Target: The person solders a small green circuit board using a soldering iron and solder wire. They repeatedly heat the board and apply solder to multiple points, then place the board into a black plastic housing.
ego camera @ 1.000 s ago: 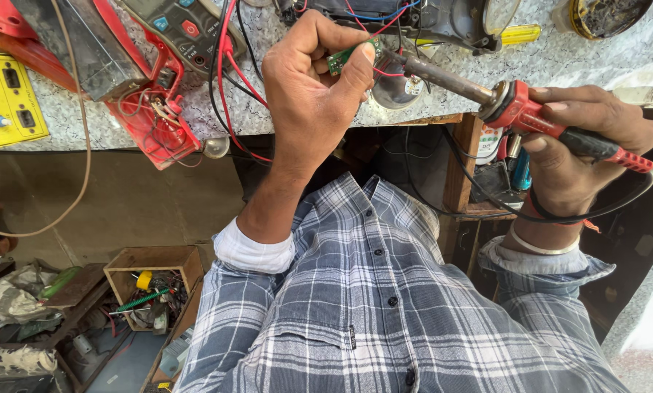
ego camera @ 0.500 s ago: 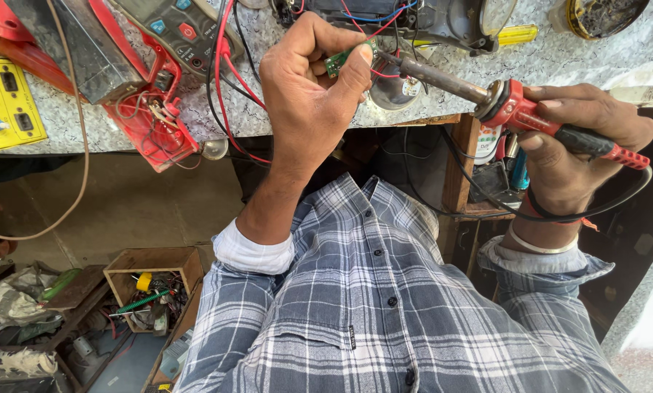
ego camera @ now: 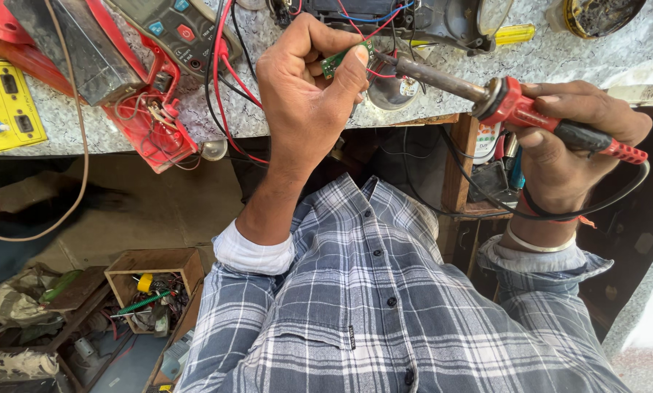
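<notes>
Up at the far left, a yellow box (ego camera: 2,109) with sockets lies flat on the speckled bench top (ego camera: 428,109), beside a red opened casing (ego camera: 148,124) trailing wires. A grey meter (ego camera: 173,25) sits above it. The bench edge runs just under both hands, with dim open room below. The left hand (ego camera: 304,94) pinches a small green circuit board (ego camera: 341,60) between thumb and fingers. The right hand (ego camera: 566,138) is closed around a red-handled soldering iron (ego camera: 530,116), its tip touching the board.
</notes>
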Tool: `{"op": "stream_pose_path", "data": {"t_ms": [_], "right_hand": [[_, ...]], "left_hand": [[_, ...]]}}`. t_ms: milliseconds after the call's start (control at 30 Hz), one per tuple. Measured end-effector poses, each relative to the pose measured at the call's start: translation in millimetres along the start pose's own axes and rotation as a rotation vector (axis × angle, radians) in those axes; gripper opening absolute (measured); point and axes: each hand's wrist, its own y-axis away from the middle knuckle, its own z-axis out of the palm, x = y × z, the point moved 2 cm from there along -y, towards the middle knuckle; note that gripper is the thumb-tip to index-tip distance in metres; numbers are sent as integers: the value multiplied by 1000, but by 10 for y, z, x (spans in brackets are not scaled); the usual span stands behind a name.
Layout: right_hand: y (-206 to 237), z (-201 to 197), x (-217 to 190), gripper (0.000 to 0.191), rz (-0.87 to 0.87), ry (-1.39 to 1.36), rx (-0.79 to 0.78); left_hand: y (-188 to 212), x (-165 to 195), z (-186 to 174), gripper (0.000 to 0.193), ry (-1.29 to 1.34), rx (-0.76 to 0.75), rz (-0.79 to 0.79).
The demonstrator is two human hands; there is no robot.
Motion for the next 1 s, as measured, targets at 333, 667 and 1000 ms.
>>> {"op": "stream_pose_path", "data": {"t_ms": [333,667,1000], "right_hand": [[43,-29,33,40,21,-53,9],[411,-461,662,40,68,-512,420],[534,-718,857,40,100,-489,555]], "left_hand": [[15,-2,-5,11,-10,-15,4],[127,339,-56,12,-212,23,11],[176,648,-223,14,-670,-76,-36]]}}
